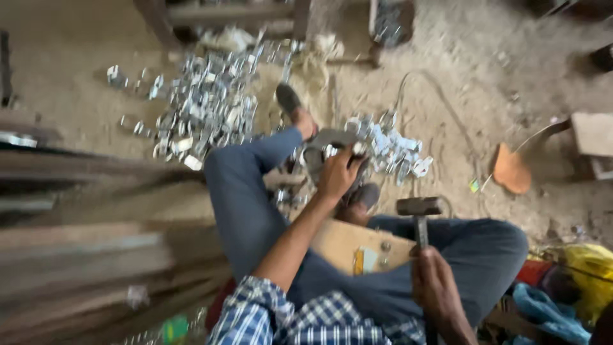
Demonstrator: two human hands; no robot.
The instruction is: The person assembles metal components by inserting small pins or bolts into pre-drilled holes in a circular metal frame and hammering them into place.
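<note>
My left hand (336, 174) reaches forward between my knees and grips a small shiny metal piece (330, 151) set on a grey metal block (319, 144). Close to my body, my right hand (436, 285) is closed round the handle of a hammer (419, 209), whose dark steel head is raised above my right knee. I sit with blue-jeaned legs spread and wear a blue checked shirt. The picture is blurred by motion.
A big heap of bright metal clips (204, 105) lies on the dirt floor at upper left, a smaller pile (393, 150) just right of the block. Long planks (76, 211) lie at left. A wooden board (348, 246) sits between my legs. Yellow and blue cloth (575, 281) is at right.
</note>
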